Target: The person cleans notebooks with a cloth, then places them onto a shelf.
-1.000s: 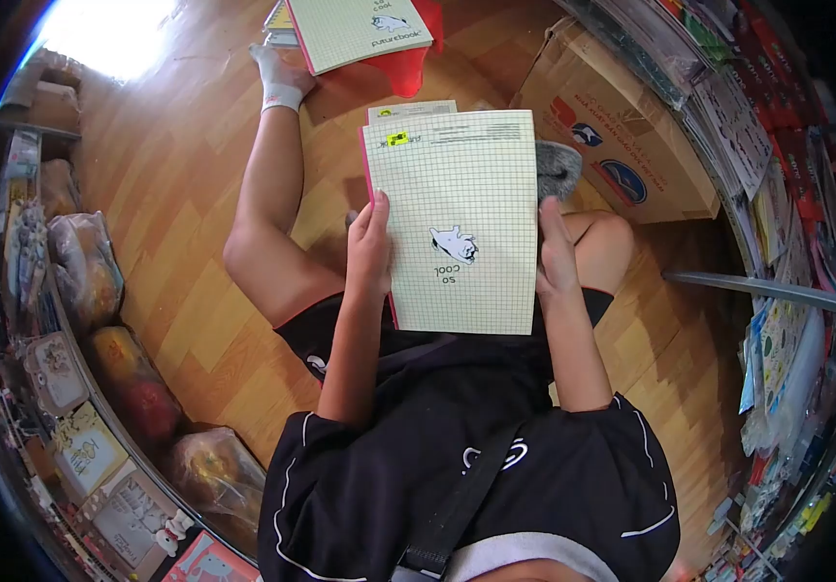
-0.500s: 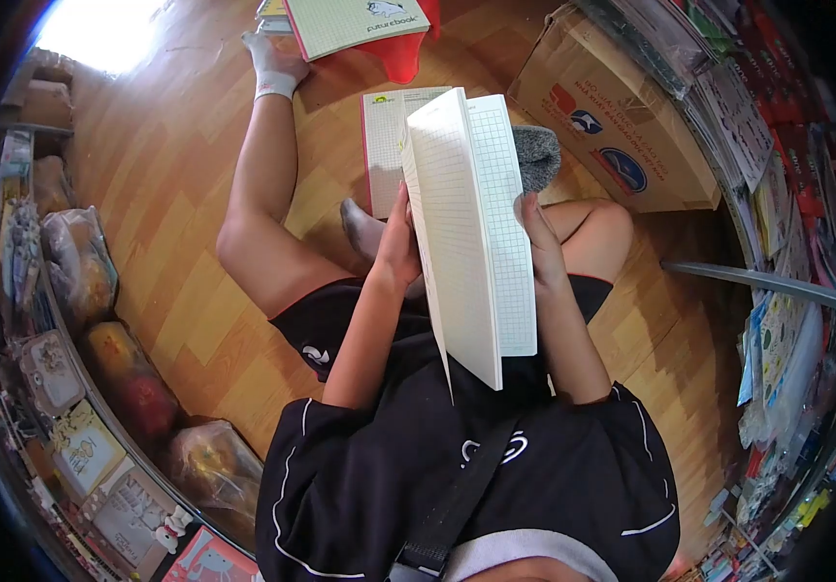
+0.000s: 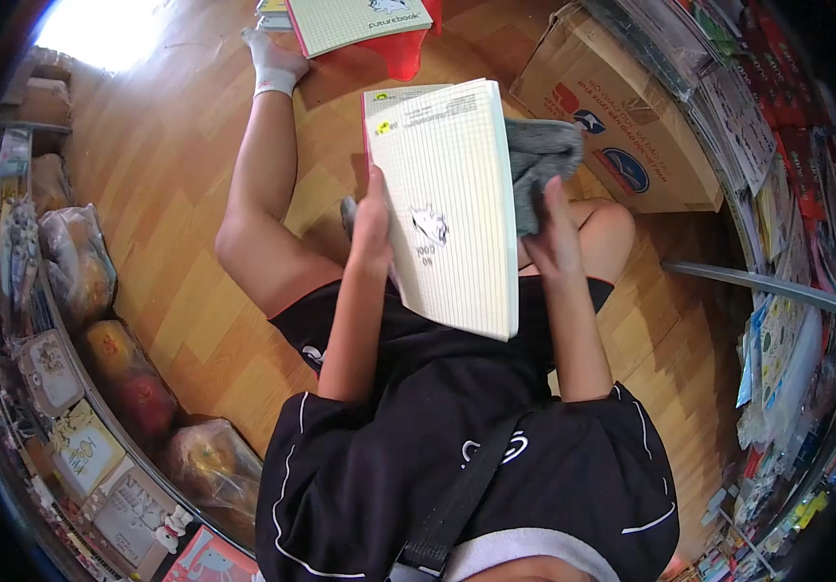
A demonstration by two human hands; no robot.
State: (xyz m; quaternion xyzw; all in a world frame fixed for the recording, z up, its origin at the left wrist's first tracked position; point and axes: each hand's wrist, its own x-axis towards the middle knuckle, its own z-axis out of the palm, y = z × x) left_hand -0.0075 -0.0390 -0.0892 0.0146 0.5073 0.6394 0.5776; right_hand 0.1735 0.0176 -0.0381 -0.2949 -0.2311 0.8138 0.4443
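Observation:
A notebook [image 3: 447,209] with a pale grid cover and a small cartoon drawing stands tilted in front of me, closed. My left hand [image 3: 371,228] grips its left edge, thumb on the cover and the other fingers hidden behind. To the right of the notebook, my right hand [image 3: 557,233] is closed on a grey cloth [image 3: 544,155], with the thumb over the fabric. Part of the cloth disappears behind the notebook's right edge. Another notebook [image 3: 379,95] with a similar grid cover lies on the floor, mostly covered from view by the held one.
A red stool [image 3: 404,66] at the top carries a grid-covered notebook [image 3: 350,31]. A cardboard box [image 3: 622,116] stands at the upper right. Shelves of packaged goods [image 3: 791,359] line the right; bagged items [image 3: 78,267] and framed pictures [image 3: 88,451] line the left.
The notebook was open with its pages fanned; now it is closed with a cover facing up. My right hand has left its edge and moved slightly right, and more of the cloth shows.

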